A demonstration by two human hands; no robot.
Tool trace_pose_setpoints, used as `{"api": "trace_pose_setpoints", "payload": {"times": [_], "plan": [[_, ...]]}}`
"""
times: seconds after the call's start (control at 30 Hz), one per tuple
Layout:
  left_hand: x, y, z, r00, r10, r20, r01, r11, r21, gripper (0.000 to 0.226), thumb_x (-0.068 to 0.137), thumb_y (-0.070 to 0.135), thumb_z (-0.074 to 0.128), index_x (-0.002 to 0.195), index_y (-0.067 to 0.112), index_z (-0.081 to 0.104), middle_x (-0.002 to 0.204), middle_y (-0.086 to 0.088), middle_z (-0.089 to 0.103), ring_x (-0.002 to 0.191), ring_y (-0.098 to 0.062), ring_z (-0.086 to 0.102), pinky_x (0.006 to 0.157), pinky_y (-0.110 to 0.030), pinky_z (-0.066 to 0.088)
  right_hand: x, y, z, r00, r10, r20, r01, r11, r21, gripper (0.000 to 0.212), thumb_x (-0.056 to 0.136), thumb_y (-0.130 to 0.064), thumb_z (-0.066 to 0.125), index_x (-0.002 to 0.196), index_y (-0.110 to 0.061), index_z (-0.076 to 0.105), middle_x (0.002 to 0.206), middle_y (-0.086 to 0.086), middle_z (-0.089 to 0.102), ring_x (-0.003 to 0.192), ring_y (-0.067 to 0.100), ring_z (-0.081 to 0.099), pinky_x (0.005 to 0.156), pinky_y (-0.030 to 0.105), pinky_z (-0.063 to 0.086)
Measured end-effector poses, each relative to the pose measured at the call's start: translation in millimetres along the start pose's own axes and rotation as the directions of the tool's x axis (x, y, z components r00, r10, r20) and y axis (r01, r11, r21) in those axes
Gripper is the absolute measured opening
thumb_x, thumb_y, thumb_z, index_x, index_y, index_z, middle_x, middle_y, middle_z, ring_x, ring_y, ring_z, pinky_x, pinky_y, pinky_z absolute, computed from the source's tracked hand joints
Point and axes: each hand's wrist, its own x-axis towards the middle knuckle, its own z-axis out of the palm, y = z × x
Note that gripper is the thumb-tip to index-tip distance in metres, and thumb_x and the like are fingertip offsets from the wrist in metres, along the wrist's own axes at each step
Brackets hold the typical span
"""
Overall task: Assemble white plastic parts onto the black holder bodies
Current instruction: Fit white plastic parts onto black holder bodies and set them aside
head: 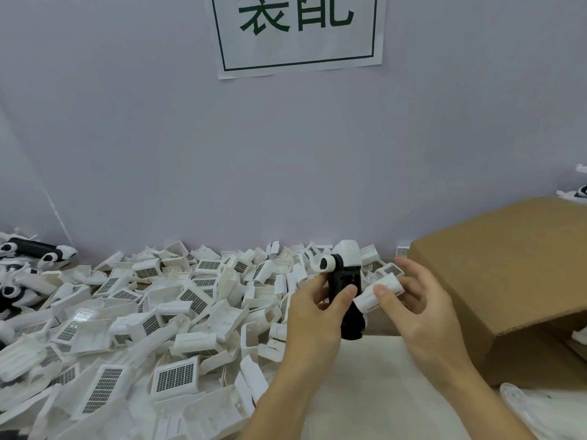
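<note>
1. While the left hand [313, 308] grips the black holder body [346, 296] upright above the pale work mat [365, 392], its thumb lies across the front face and its fingers curl round the back, which looks meant to steady the body against a sideways push.
2. The right hand [419, 300] pinches a white plastic part [379, 295] between thumb and curled fingers, and the part's near end touches the body's right side (whether it is seated yet, I cannot tell).
3. A white piece [347, 250] already sits at the top of the body, so I judge this one to be a later fitting on the same unit.
4. The heap of loose white parts [143, 312] lies on the left and behind, within easy reach, probably as the supply.
5. Finished black-and-white units [28, 249] rest at the far left, apart from the heap.
6. A cardboard box [508, 281] stands on the right, its opening facing the person.
7. A sign [298, 33] hangs on the wall above.
</note>
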Motion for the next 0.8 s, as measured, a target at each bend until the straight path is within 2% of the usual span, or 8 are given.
{"api": "trace_pose_setpoints", "payload": {"times": [0.07, 0.13, 0.23, 0.4, 0.53, 0.6, 0.7, 0.8], "plan": [[-1.9, 2.5, 3.8, 0.999, -0.002, 0.043, 0.002, 1.0, 0.003, 0.02, 0.103, 0.02, 0.055, 0.103, 0.026, 0.074, 0.098, -0.003, 0.077, 0.087, -0.019, 0.074, 0.06, -0.02, 0.056, -1.8, -2.8, 5.2, 0.999, -0.023, -0.028, 0.022, 0.999, -0.024, 0.049, 0.084, -0.017, 0.078, 0.128, -0.023, 0.057, 0.103, -0.005, 0.075, 0.097, 0.006, 0.07, 0.083, 0.022, 0.053], [-3.0, 5.5, 5.8, 0.997, -0.029, 0.068, 0.03, 0.999, -0.009, 0.03, 0.107, 0.019, 0.046, 0.103, 0.03, 0.073, 0.094, 0.01, 0.077, 0.084, -0.005, 0.072, 0.058, -0.012, 0.052, -2.9, -4.9, 9.0, 0.997, -0.029, -0.068, 0.027, 0.999, -0.026, 0.048, 0.081, -0.018, 0.081, 0.124, -0.023, 0.059, 0.102, -0.005, 0.075, 0.095, 0.008, 0.071, 0.087, 0.029, 0.054], [-4.4, 7.3, 6.4, 0.991, -0.06, 0.123, 0.062, 0.998, -0.012, 0.032, 0.107, 0.021, 0.043, 0.111, 0.035, 0.071, 0.101, 0.017, 0.076, 0.094, 0.001, 0.07, 0.063, -0.009, 0.051, -3.8, -6.4, 11.0, 0.995, -0.063, -0.077, 0.055, 0.994, -0.098, 0.04, 0.081, -0.021, 0.081, 0.119, -0.02, 0.066, 0.1, -0.006, 0.075, 0.094, 0.009, 0.071, 0.09, 0.037, 0.056], [-8.4, 9.2, 8.1, 0.98, -0.051, 0.194, 0.06, 0.997, -0.043, 0.03, 0.107, 0.023, 0.044, 0.122, 0.038, 0.066, 0.11, 0.015, 0.075, 0.102, 0.0, 0.07, 0.07, -0.011, 0.054, -8.3, -10.1, 13.7, 0.993, -0.118, 0.007, 0.117, 0.972, -0.203, 0.043, 0.083, -0.033, 0.077, 0.125, -0.026, 0.068, 0.093, -0.019, 0.075, 0.088, 0.001, 0.071, 0.081, 0.027, 0.057], [-7.7, 7.4, 7.5, 0.978, -0.04, 0.203, 0.049, 0.998, -0.039, 0.028, 0.107, 0.024, 0.046, 0.116, 0.038, 0.068, 0.113, 0.007, 0.076, 0.104, -0.01, 0.071, 0.076, -0.023, 0.059, -6.1, -7.8, 13.3, 0.992, -0.119, -0.041, 0.109, 0.976, -0.188, 0.036, 0.078, -0.033, 0.081, 0.108, -0.039, 0.062, 0.091, -0.029, 0.073, 0.085, -0.001, 0.071, 0.079, 0.027, 0.056], [-7.3, 6.7, 6.9, 0.979, -0.039, 0.198, 0.048, 0.998, -0.04, 0.027, 0.107, 0.025, 0.046, 0.116, 0.037, 0.069, 0.112, 0.005, 0.076, 0.103, -0.011, 0.072, 0.076, -0.026, 0.059, -5.9, -6.6, 14.1, 0.988, -0.15, -0.033, 0.14, 0.968, -0.206, 0.031, 0.077, -0.033, 0.082, 0.099, -0.044, 0.063, 0.09, -0.028, 0.072, 0.081, -0.004, 0.07, 0.075, 0.019, 0.056], [-6.8, 6.2, 7.0, 0.981, -0.041, 0.192, 0.051, 0.998, -0.047, 0.026, 0.107, 0.025, 0.047, 0.122, 0.032, 0.067, 0.113, 0.005, 0.076, 0.104, -0.013, 0.072, 0.075, -0.028, 0.059, -7.8, -5.4, 15.5, 0.979, -0.205, 0.003, 0.2, 0.951, -0.237, 0.028, 0.082, -0.025, 0.08, 0.103, -0.039, 0.069, 0.087, -0.028, 0.072, 0.08, -0.004, 0.069, 0.069, 0.008, 0.05], [-4.4, 6.7, 5.6, 0.988, -0.04, 0.147, 0.056, 0.993, -0.108, 0.023, 0.104, 0.023, 0.053, 0.121, 0.026, 0.069, 0.111, 0.005, 0.077, 0.103, -0.011, 0.072, 0.072, -0.018, 0.057, -8.9, -5.1, 16.1, 0.967, -0.252, 0.046, 0.254, 0.925, -0.281, 0.039, 0.086, -0.011, 0.076, 0.117, -0.033, 0.069, 0.095, -0.025, 0.073, 0.09, 0.001, 0.07, 0.079, 0.019, 0.056]]}}
